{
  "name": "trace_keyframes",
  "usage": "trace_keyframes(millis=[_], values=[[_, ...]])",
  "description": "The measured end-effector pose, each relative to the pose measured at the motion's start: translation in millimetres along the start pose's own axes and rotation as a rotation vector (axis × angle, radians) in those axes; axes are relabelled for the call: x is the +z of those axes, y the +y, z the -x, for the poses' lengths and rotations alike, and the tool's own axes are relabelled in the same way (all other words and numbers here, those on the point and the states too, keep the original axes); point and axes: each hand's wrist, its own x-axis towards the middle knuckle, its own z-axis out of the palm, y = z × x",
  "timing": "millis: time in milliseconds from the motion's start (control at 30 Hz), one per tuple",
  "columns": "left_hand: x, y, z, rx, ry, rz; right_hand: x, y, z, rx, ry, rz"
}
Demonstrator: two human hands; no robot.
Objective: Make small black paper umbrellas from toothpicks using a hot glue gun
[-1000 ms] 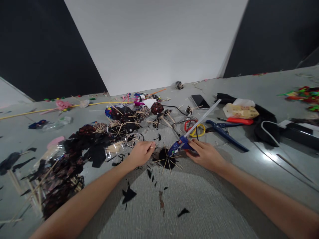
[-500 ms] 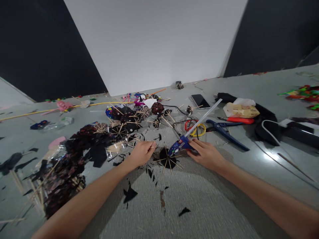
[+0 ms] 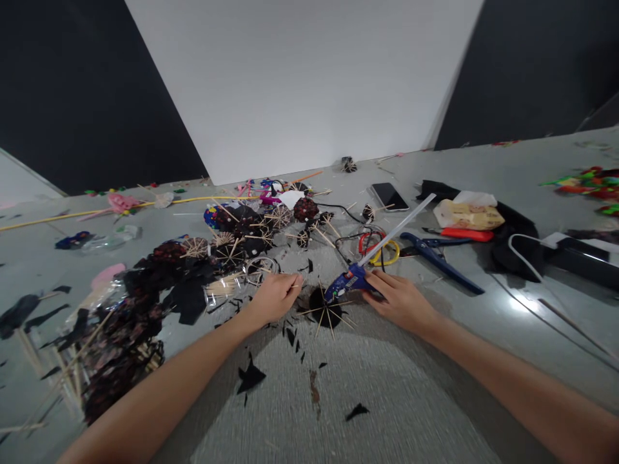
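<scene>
My right hand [image 3: 397,298] is closed around a blue hot glue gun [image 3: 349,281], with a long clear glue stick [image 3: 399,229] jutting from its back end. The gun's nozzle points down at a round black disc [image 3: 325,308] on the floor. Thin wooden sticks fan out from this disc like spokes. To its left, my left hand [image 3: 280,296] is pinched closed; whatever its fingertips may hold is too small to make out. Scraps of black material [image 3: 251,376] lie in front of the hands.
Finished-looking black spoked pieces [image 3: 231,252] and bundled wooden sticks [image 3: 225,287] crowd the left. Beyond the right hand lie scissors with red and yellow handles [image 3: 385,252], blue cutters [image 3: 442,261], a phone [image 3: 389,196] and a tissue pack [image 3: 469,214]. A white panel [image 3: 309,90] stands behind.
Hardly anything differs. The view has shifted very slightly, while both hands, the glue gun and the spoked disc keep about the same places.
</scene>
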Motion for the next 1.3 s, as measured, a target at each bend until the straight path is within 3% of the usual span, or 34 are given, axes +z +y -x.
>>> trace_keyframes(millis=[1300], values=[[-2.0, 1.7, 3.4, -0.033, 0.002, 0.032, 10.7, -5.2, -9.0, 0.016, -0.058, 0.021]])
